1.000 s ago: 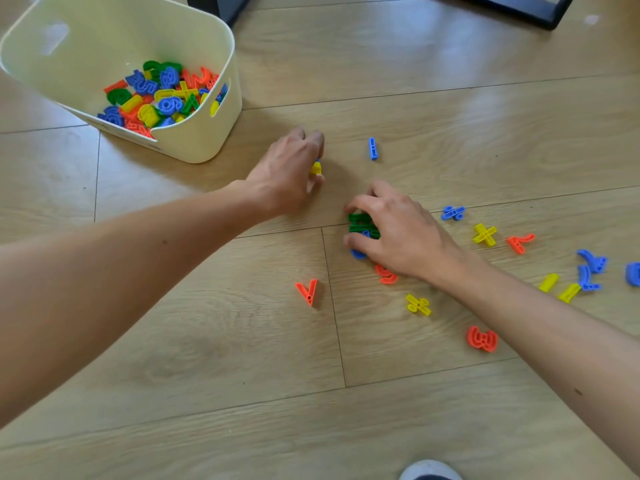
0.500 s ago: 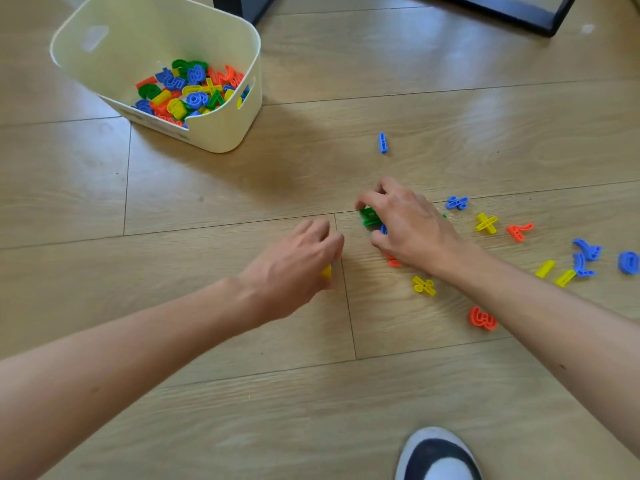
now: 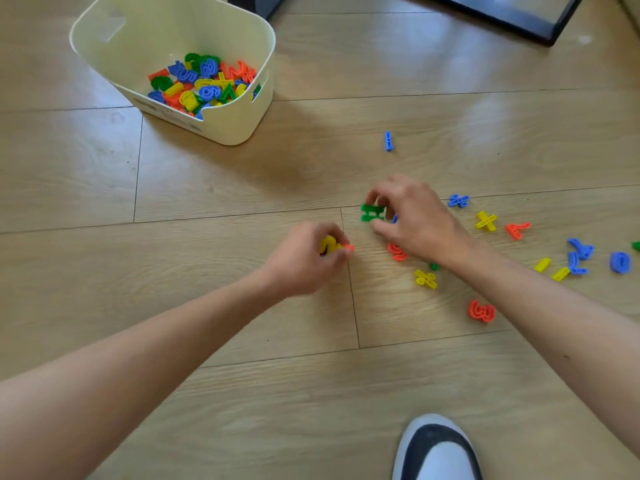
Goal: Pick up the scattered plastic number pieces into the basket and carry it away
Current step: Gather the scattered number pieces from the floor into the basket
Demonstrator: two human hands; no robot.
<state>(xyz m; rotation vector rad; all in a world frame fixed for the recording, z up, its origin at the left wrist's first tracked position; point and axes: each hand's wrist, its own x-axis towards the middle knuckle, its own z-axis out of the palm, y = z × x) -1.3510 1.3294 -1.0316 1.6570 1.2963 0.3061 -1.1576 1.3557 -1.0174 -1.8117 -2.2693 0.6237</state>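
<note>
Wooden floor [image 3: 242, 393]; basket [image 3: 225, 128] near its far-left corner holds mixed pieces [image 3: 204, 83]; left hand [image 3: 301, 263] pinches a yellow piece [image 3: 328, 244]; right hand [image 3: 419, 220] pinches a green piece [image 3: 371, 213]; blue bar [image 3: 388, 141] lies front-to-back.

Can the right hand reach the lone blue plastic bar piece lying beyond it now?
Probably yes: only bare wooden floor lies between the right hand and the blue plastic bar piece. It pinches a green plastic piece, though.
</note>
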